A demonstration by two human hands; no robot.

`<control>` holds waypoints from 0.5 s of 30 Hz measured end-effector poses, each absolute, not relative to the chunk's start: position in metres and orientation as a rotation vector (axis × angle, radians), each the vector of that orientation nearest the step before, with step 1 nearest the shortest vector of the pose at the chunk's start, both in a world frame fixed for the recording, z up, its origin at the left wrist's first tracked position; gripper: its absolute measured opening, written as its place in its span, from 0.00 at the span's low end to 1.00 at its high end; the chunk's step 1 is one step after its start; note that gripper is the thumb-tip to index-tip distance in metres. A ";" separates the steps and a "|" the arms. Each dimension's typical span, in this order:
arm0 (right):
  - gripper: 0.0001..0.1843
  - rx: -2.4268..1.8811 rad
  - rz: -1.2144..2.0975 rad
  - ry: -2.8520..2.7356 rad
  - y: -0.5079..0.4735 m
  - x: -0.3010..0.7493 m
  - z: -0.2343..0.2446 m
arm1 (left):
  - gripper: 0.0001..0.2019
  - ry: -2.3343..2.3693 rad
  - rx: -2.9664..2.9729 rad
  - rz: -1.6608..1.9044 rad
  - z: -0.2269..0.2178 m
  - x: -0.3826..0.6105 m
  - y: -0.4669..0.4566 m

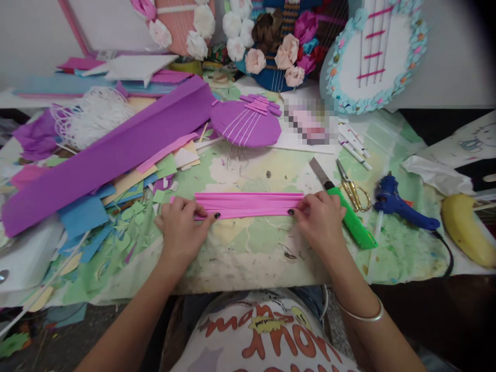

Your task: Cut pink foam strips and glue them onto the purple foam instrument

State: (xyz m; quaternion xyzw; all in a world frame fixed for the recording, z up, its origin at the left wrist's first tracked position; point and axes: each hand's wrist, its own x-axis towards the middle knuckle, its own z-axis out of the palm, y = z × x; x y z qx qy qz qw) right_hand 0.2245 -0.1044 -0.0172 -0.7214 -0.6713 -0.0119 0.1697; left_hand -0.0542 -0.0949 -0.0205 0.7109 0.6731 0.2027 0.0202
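Note:
A folded strip of pink foam paper (250, 205) lies flat across the table's near middle. My left hand (181, 227) pinches its left end, thumb and fingers pressed on the folds. At the strip's right end my right hand (320, 219) grips the same way, fingers closed on the paper. Both hands rest on the green patterned table cover (248, 248).
A green utility knife (349, 217), gold-handled scissors (353, 190) and a blue glue gun (399, 206) lie right of my right hand, a banana (467, 230) beyond. A long purple foam sheet (108, 155), paper scraps and a purple guitar shape (246, 123) fill the left and back.

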 end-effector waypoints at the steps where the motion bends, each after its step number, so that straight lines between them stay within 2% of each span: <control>1: 0.02 -2.003 -0.020 -1.925 -0.105 0.226 -0.018 | 0.11 2.032 2.272 0.687 -0.023 -0.055 -0.097; 6: 0.07 -1.753 0.125 -2.049 -0.106 0.227 -0.020 | 0.04 1.724 2.510 0.813 -0.026 -0.055 -0.099; 12: 0.15 -1.399 0.245 -2.142 -0.107 0.232 -0.024 | 0.08 1.364 2.590 0.716 -0.021 -0.057 -0.093; 15: 0.15 -1.304 0.245 -2.154 -0.109 0.237 -0.023 | 0.09 1.267 2.737 0.700 -0.021 -0.060 -0.091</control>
